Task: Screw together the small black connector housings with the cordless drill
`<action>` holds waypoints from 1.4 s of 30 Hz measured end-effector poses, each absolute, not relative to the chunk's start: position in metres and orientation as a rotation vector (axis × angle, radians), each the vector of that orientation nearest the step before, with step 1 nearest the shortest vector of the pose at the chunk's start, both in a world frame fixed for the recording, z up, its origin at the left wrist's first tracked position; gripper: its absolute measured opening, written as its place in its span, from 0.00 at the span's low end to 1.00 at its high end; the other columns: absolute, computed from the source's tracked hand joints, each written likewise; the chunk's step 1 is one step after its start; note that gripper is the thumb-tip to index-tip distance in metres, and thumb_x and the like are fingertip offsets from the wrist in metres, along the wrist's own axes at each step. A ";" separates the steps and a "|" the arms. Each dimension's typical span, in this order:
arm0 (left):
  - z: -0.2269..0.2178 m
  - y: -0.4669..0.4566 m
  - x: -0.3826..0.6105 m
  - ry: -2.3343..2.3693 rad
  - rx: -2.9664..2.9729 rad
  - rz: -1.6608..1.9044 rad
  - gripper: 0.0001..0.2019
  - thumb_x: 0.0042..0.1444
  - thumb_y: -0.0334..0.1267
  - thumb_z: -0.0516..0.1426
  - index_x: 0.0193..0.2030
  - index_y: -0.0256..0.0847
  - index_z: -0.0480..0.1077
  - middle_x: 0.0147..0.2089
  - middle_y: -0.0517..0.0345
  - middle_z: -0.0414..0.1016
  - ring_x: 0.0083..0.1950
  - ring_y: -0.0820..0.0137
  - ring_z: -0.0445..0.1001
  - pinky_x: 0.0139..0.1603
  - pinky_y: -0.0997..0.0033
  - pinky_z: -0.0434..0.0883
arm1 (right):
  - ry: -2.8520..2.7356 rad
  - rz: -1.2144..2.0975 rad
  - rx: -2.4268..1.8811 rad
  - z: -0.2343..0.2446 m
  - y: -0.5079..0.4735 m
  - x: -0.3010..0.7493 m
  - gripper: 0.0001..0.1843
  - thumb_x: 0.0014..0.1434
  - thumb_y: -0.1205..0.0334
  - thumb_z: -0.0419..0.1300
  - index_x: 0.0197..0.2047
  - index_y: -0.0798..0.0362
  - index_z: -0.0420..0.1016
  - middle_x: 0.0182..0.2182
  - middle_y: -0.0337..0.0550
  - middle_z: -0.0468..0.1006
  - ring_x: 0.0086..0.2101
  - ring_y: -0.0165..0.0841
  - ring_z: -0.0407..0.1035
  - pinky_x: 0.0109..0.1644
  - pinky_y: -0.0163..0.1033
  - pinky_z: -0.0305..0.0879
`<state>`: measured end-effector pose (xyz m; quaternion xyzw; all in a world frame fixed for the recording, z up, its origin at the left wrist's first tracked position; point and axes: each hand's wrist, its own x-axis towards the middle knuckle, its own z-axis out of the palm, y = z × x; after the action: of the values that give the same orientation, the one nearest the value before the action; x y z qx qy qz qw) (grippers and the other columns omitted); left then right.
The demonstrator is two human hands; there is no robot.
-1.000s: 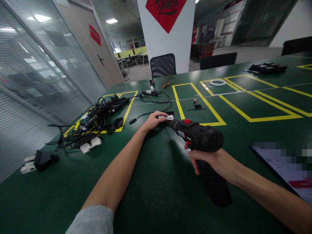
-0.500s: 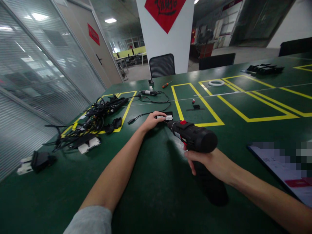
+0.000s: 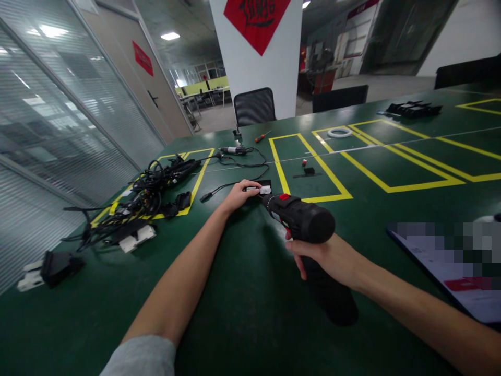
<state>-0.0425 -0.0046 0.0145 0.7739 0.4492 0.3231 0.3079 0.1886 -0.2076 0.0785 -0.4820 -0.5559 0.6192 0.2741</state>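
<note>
My right hand point(image 3: 324, 257) is wrapped round the grip of a black cordless drill point(image 3: 303, 222) with red buttons. The drill's nose points away from me at a small black and white part point(image 3: 261, 188) lying on the green table point(image 3: 242, 292). My left hand point(image 3: 238, 195) is stretched forward, its fingers closed over the left end of that part and pressing it down. A thin black cable point(image 3: 223, 188) runs off to the left of the part.
A tangle of black cables and connectors point(image 3: 148, 193) lies at the left, with black and white parts point(image 3: 47, 267) nearer the edge. Beyond are an orange screwdriver point(image 3: 260, 137), a white ring point(image 3: 338, 132), small bits point(image 3: 308, 170) inside yellow tape boxes, black pieces point(image 3: 413, 109), and a blurred sheet point(image 3: 450, 261).
The view has drifted, so everything sits slightly further left and lower in the picture. Both hands keep their hold; the drill stays pointed at the part.
</note>
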 end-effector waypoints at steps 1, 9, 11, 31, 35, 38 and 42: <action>0.014 -0.004 -0.042 1.198 2.041 0.856 0.15 0.51 0.44 0.60 0.44 0.41 0.78 0.50 0.52 0.77 0.54 0.60 0.72 0.62 0.59 0.64 | -1.492 1.667 -1.283 0.079 -0.208 0.188 0.08 0.56 0.59 0.60 0.38 0.53 0.69 0.20 0.34 0.73 0.21 0.32 0.70 0.33 0.40 0.66; 0.009 -0.001 -0.043 1.218 2.036 0.856 0.16 0.52 0.46 0.60 0.44 0.41 0.78 0.51 0.52 0.76 0.53 0.60 0.72 0.62 0.59 0.64 | -1.459 1.693 -1.236 0.076 -0.206 0.190 0.16 0.57 0.56 0.62 0.46 0.53 0.68 0.21 0.34 0.73 0.21 0.31 0.70 0.32 0.40 0.66; 0.008 0.000 -0.044 1.208 2.048 0.855 0.16 0.52 0.46 0.60 0.45 0.40 0.78 0.50 0.52 0.76 0.53 0.60 0.72 0.62 0.59 0.64 | -1.450 1.699 -1.246 0.076 -0.207 0.190 0.16 0.57 0.55 0.62 0.46 0.54 0.68 0.21 0.34 0.73 0.21 0.31 0.70 0.31 0.40 0.66; 0.010 0.000 -0.045 1.189 2.044 0.868 0.17 0.52 0.46 0.61 0.45 0.41 0.78 0.51 0.51 0.76 0.55 0.60 0.71 0.63 0.58 0.63 | -1.373 1.778 -1.200 0.075 -0.203 0.195 0.05 0.56 0.60 0.59 0.32 0.53 0.69 0.19 0.36 0.73 0.21 0.31 0.68 0.32 0.40 0.64; 0.010 0.000 -0.046 1.204 2.038 0.850 0.17 0.52 0.47 0.61 0.45 0.42 0.78 0.52 0.52 0.76 0.55 0.59 0.71 0.63 0.58 0.63 | -1.376 1.793 -1.187 0.076 -0.203 0.196 0.06 0.57 0.60 0.59 0.32 0.53 0.69 0.20 0.36 0.74 0.21 0.31 0.69 0.32 0.40 0.64; 0.010 0.001 -0.046 1.205 2.036 0.841 0.17 0.52 0.46 0.61 0.46 0.42 0.78 0.53 0.52 0.76 0.56 0.59 0.71 0.63 0.58 0.63 | -1.365 1.797 -1.180 0.074 -0.202 0.195 0.06 0.57 0.60 0.60 0.31 0.53 0.70 0.20 0.37 0.74 0.21 0.30 0.69 0.32 0.39 0.64; 0.008 0.002 -0.047 1.191 2.026 0.830 0.19 0.52 0.47 0.61 0.49 0.41 0.77 0.54 0.52 0.75 0.55 0.59 0.71 0.63 0.58 0.63 | -1.243 1.783 -1.239 0.067 -0.198 0.192 0.08 0.55 0.60 0.60 0.27 0.54 0.70 0.18 0.38 0.73 0.19 0.30 0.68 0.28 0.38 0.62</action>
<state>-0.0467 0.0016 0.0081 0.7706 0.4528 0.3155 0.3189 0.1925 -0.1980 0.0673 -0.4701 -0.4716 0.6766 0.3142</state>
